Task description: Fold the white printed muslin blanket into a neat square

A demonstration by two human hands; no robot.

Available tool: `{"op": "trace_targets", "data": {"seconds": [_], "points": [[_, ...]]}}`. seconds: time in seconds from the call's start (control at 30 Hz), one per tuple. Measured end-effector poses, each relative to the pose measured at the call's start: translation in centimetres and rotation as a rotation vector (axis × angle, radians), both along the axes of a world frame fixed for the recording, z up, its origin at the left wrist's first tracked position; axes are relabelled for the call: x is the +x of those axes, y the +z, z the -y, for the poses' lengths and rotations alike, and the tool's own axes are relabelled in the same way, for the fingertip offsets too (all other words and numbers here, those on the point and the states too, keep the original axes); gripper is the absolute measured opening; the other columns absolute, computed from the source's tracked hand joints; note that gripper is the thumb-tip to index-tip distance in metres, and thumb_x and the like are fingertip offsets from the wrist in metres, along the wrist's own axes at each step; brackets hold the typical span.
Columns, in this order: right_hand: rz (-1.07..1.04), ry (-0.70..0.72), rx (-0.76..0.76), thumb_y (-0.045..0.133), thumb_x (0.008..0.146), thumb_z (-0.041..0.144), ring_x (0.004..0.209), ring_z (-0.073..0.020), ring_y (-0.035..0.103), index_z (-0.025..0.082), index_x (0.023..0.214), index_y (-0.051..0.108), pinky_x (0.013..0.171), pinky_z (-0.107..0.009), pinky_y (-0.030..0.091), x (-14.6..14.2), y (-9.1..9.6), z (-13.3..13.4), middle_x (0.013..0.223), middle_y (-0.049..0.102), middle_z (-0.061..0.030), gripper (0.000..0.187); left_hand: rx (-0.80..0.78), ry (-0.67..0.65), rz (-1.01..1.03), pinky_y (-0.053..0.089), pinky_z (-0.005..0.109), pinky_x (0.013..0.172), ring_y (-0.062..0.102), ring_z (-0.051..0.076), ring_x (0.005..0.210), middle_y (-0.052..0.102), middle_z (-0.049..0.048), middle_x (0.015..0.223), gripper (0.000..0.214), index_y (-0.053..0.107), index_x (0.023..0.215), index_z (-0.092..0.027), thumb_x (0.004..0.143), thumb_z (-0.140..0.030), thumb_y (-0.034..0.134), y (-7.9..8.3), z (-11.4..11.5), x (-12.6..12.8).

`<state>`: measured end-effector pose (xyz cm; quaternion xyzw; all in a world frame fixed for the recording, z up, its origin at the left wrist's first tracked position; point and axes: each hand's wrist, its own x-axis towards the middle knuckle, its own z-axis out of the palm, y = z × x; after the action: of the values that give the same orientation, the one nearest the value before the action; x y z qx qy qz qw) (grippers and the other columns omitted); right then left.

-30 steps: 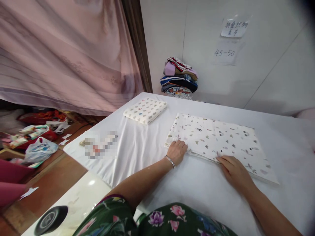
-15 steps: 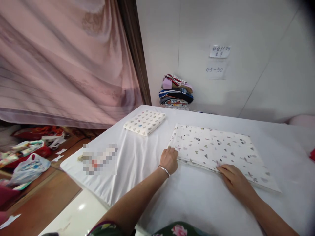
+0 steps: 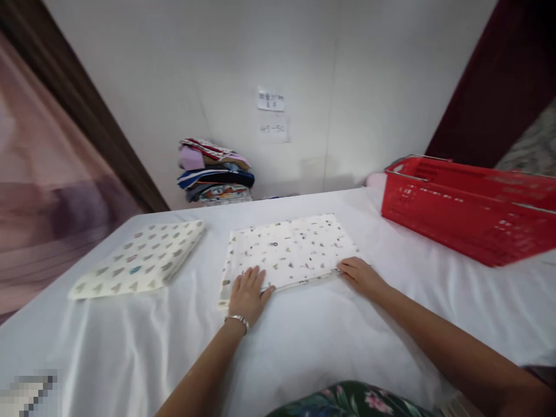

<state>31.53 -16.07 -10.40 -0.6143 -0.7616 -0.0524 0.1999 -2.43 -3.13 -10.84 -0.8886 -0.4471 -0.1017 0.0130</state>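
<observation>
A folded white cloth (image 3: pixel 289 246) with a small grey print lies flat on the white-covered table in front of me. My left hand (image 3: pixel 248 295) rests palm down on its near left part, fingers stretched out and thumb apart. At the near right edge, my right hand (image 3: pixel 357 274) has its fingers on top of the layers, holding the edge; its thumb is partly hidden. A second folded cloth (image 3: pixel 143 260), cream with rows of grey motifs and a few coloured ones, lies to the left, apart from both hands.
A red plastic basket (image 3: pixel 443 214) with metal handles stands on the right of the table (image 3: pixel 304 341). Behind the table rises a stack of folded fabrics (image 3: pixel 215 174) by the wall. Two paper notes (image 3: pixel 273 113) hang there. A pink curtain (image 3: pixel 52 174) hangs at left.
My view has swung right, bringing the red basket into sight. My left hand has gone from curled at the cloth's corner to lying flat on it. My right hand has moved to the near right edge.
</observation>
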Motion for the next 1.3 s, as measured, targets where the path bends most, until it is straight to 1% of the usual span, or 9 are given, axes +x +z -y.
{"op": "trace_targets", "data": {"seconds": [0.13,0.3,0.43,0.57,0.67,0.93,1.17,1.27,1.3], "points": [[0.023,-0.058,-0.024,0.041,0.089,0.029,0.1,-0.0214,0.054,0.02,0.108,0.06,0.087,-0.039,0.043,3.6,0.8,1.8,0.109,0.061,-0.0097,0.029,0.041,-0.044,0.027,0.025,0.051,0.105,0.033,0.027,0.129,0.042,0.0096,0.137,0.049,0.05,0.125,-0.02,0.087,-0.048,0.038,0.8,0.3,1.0],[-0.154,-0.127,-0.078,0.043,0.087,0.033,0.101,-0.0205,0.054,0.02,0.102,0.063,0.09,-0.037,0.041,5.7,2.0,2.8,0.106,0.062,-0.0081,0.029,0.077,-0.264,0.02,0.023,0.048,0.107,0.029,0.024,0.131,0.038,0.0052,0.14,0.044,0.045,0.129,-0.023,0.089,-0.039,0.036,1.4,1.5,3.7],[-0.443,-0.436,-0.161,0.043,0.084,0.03,0.097,-0.019,0.056,0.019,0.1,0.063,0.084,-0.031,0.043,5.5,2.4,2.4,0.104,0.064,-0.0056,0.028,0.041,-0.374,-0.011,0.025,0.048,0.107,0.029,0.024,0.132,0.034,0.0033,0.142,0.046,0.042,0.132,-0.026,0.089,-0.041,0.038,0.8,2.1,5.0],[-0.514,-0.639,-0.358,0.04,0.083,0.033,0.067,-0.0146,0.058,0.015,0.087,0.065,0.062,-0.023,0.043,5.6,2.5,1.3,0.071,0.066,-0.0025,0.031,0.032,-0.394,-0.017,0.025,0.047,0.107,0.03,0.024,0.131,0.034,0.0032,0.142,0.047,0.041,0.133,-0.026,0.089,-0.044,0.037,0.4,2.2,5.0],[-0.493,-0.685,-0.441,0.04,0.083,0.037,0.051,-0.0118,0.053,0.014,0.075,0.063,0.052,-0.022,0.038,5.9,3.0,0.6,0.054,0.06,-0.0016,0.033,0.04,-0.395,-0.012,0.024,0.047,0.107,0.03,0.024,0.131,0.034,0.0033,0.142,0.048,0.04,0.133,-0.026,0.089,-0.044,0.035,0.3,2.2,4.8],[-0.429,-0.734,-0.582,0.05,0.077,0.043,0.045,-0.0107,0.046,0.015,0.065,0.058,0.05,-0.023,0.033,5.4,4.4,0.4,0.045,0.052,0.0002,0.032,0.039,-0.402,0.013,0.024,0.048,0.107,0.029,0.024,0.131,0.034,0.0038,0.142,0.048,0.039,0.133,-0.025,0.089,-0.044,0.036,-0.1,2.0,4.9],[-0.366,-0.682,-0.59,0.048,0.076,0.046,0.046,-0.0123,0.047,0.016,0.053,0.051,0.051,-0.025,0.034,5.3,4.0,1.0,0.042,0.048,-0.0004,0.037,-0.026,-0.374,0.05,0.022,0.048,0.107,0.028,0.024,0.132,0.034,0.0066,0.142,0.049,0.04,0.132,-0.024,0.087,-0.042,0.043,0.5,3.2,4.7],[-0.257,-0.635,-0.66,0.046,0.074,0.055,0.05,-0.0175,0.054,0.017,0.056,0.055,0.053,-0.029,0.038,6.8,3.0,0.9,0.047,0.055,-0.0042,0.043,-0.108,-0.378,0.103,0.023,0.047,0.107,0.03,0.022,0.131,0.039,0.0056,0.14,0.048,0.043,0.13,-0.025,0.086,-0.046,0.044,1.0,3.2,4.6],[-0.193,-0.634,-0.613,0.048,0.072,0.056,0.054,-0.0202,0.057,0.017,0.062,0.059,0.053,-0.03,0.04,7.2,2.6,0.5,0.055,0.06,-0.0061,0.042,-0.141,-0.376,0.13,0.026,0.044,0.107,0.033,0.02,0.129,0.043,0.0048,0.137,0.046,0.045,0.127,-0.026,0.087,-0.047,0.043,1.4,2.9,4.6]]}}
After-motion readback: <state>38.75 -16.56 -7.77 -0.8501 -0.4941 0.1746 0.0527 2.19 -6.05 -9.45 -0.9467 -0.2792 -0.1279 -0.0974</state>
